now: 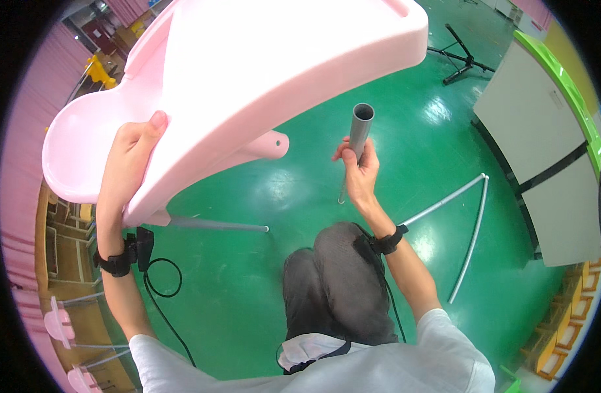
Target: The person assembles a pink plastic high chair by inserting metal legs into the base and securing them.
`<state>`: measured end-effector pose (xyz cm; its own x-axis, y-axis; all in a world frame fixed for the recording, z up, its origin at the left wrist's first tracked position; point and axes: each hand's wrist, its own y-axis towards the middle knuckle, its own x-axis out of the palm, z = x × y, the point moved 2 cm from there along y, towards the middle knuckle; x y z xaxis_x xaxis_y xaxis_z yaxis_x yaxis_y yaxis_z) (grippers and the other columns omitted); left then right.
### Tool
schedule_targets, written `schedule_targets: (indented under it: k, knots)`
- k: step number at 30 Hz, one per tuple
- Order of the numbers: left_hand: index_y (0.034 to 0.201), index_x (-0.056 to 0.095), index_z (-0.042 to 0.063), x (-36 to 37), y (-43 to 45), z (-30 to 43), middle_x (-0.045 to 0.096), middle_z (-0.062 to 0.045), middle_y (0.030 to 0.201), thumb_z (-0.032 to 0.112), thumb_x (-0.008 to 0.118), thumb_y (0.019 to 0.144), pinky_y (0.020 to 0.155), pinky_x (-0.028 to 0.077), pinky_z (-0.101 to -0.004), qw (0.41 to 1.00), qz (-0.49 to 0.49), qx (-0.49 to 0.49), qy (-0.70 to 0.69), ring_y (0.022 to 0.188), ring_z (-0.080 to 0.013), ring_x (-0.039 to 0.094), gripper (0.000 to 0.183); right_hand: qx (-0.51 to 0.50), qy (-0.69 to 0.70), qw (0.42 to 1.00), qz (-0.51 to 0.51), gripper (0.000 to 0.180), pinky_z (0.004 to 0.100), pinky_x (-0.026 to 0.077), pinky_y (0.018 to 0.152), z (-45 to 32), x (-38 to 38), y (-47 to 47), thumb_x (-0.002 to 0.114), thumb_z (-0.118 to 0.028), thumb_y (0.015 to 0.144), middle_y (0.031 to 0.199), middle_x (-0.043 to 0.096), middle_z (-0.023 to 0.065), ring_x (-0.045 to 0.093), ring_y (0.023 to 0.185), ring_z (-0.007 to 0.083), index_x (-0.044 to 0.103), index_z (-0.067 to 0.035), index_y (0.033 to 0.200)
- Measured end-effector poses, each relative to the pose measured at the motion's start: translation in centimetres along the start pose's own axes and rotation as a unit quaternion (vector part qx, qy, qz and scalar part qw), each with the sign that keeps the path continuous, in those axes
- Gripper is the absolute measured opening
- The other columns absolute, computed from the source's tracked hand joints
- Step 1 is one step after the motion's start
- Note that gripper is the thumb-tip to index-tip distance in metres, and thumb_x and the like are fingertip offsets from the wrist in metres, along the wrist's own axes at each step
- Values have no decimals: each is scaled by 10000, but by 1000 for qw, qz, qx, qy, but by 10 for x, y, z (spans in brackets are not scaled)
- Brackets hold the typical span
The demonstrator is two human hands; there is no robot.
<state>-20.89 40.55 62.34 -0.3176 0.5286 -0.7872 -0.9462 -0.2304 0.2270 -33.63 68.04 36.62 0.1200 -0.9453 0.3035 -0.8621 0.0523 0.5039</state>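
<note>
A large pink plastic molded seat with a broad tray-like panel [281,59] fills the upper left. My left hand [136,157] grips its near edge, the thumb on top. One pink socket [273,144] with a hole sticks out beneath it toward the right. A grey metal tube [217,224] extends from the part's lower corner, just right of my left wrist. My right hand [360,164] is closed around another grey metal tube [360,128], its open end tilted up toward me. The tube and the pink socket are apart. The underside of the pink part is mostly hidden.
Two joined metal tubes [470,240] lie on the green floor [241,304] at the right. A white cabinet [531,108] with a green top stands farther right, a black folding stand [465,61] behind. Pink chairs [60,324] and wooden furniture line the left; wooden shelving [560,329] is lower right.
</note>
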Motion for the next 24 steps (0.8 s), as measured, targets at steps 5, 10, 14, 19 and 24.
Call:
schedule_targets:
  k: [5, 10, 14, 19, 24]
  knots:
    - [759, 646, -70, -7, 10, -4, 599, -25, 630, 490, 499, 1006, 578, 419, -279, 1000, 16, 3, -12, 611, -82, 525, 630, 91, 9, 970, -227, 556, 265, 334, 520, 22, -5, 21, 634, -601, 888, 667, 462, -43, 399, 587, 65, 550, -52, 902]
    - [707, 608, -60, -4, -23, -20, 546, -2, 588, 487, 504, 1005, 559, 398, -277, 1000, 4, -7, -14, 591, -72, 482, 631, 189, 50, 906, -374, 661, 223, 270, 478, 0, 7, -6, 603, -746, 809, 662, 391, -66, 352, 560, 47, 490, -95, 805]
    - [696, 579, -60, -9, -9, -8, 511, 23, 592, 447, 515, 1009, 554, 383, -271, 1000, -16, -8, -19, 601, -58, 448, 599, 296, 67, 827, -473, 666, 236, 247, 484, -12, 9, 3, 584, -768, 804, 674, 366, -70, 342, 580, 44, 481, -110, 788]
    - [688, 572, -48, -8, -11, -7, 508, 27, 587, 513, 514, 996, 536, 377, -258, 999, -12, 15, -40, 588, -52, 448, 642, 312, 87, 790, -521, 680, 234, 242, 477, -16, 9, 2, 572, -783, 797, 641, 358, -69, 320, 559, 49, 468, -114, 741]
    - [675, 561, -40, -11, -8, -7, 494, 25, 562, 567, 519, 973, 494, 361, -263, 998, -36, 54, -27, 549, -55, 442, 678, 369, 136, 715, -578, 466, 239, 255, 490, -8, 15, 7, 638, -539, 910, 653, 382, -68, 326, 560, 55, 560, -83, 854]
